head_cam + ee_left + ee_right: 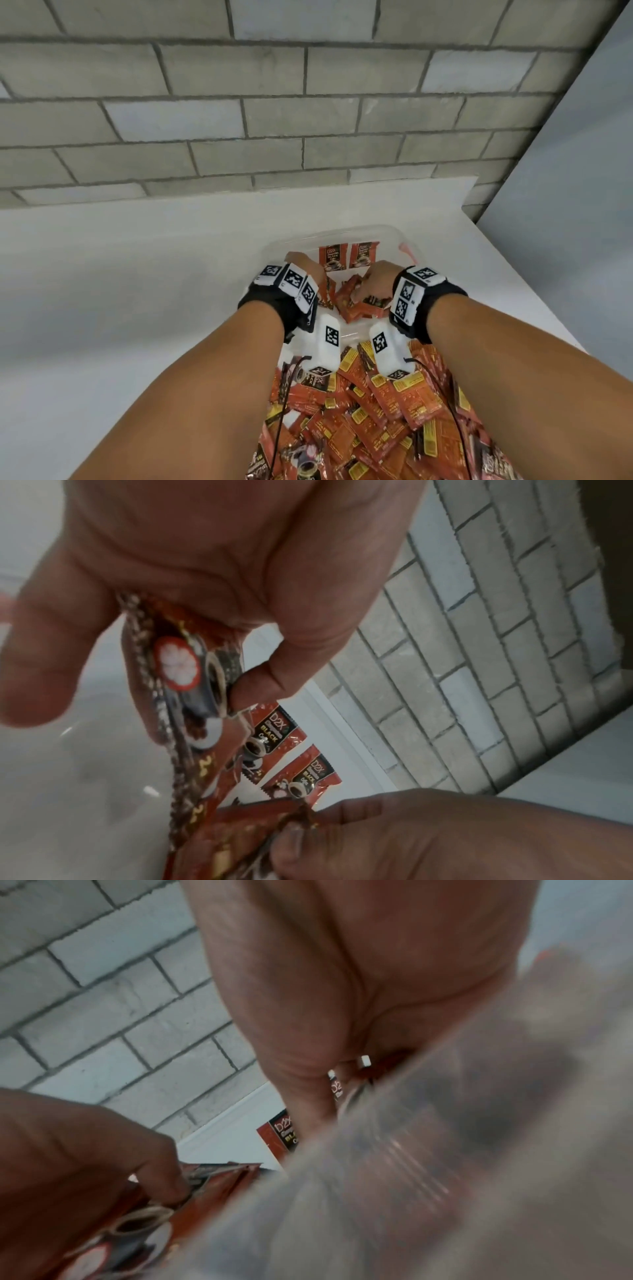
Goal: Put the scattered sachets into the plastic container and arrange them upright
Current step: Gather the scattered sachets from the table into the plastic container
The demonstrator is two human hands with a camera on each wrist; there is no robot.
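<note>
**Standing the sachets up inside the tub**

Both hands are down in the clear tub [387,230], which sits on the white surface [144,274] in front of a block wall [274,102]. The left hand [303,265] has its thumb and fingers [253,693] pinched on a sachet [186,669], held edge-on with its printed face showing in the left wrist view. The right hand [371,279] has its fingers curled down among loose sachets [346,301] lying tumbled on the tub floor; whether it actually grips one I cannot tell, as the right wrist view is blurred.

2 sachets [346,258] already stand upright against the far wall of the tub, faces toward the camera. A large pile [376,411] is not yet in the tub and lies on the surface nearer the person.

To do this step well, I would judge:

- Set the pinched sachet against the 2 standing ones, same face forward, so the row props itself.
- Use the right hand as a bookend until the row leans firmly on the wall.
- Clear the tumbled sachets from the floor first; they may tip a standing row.
</note>
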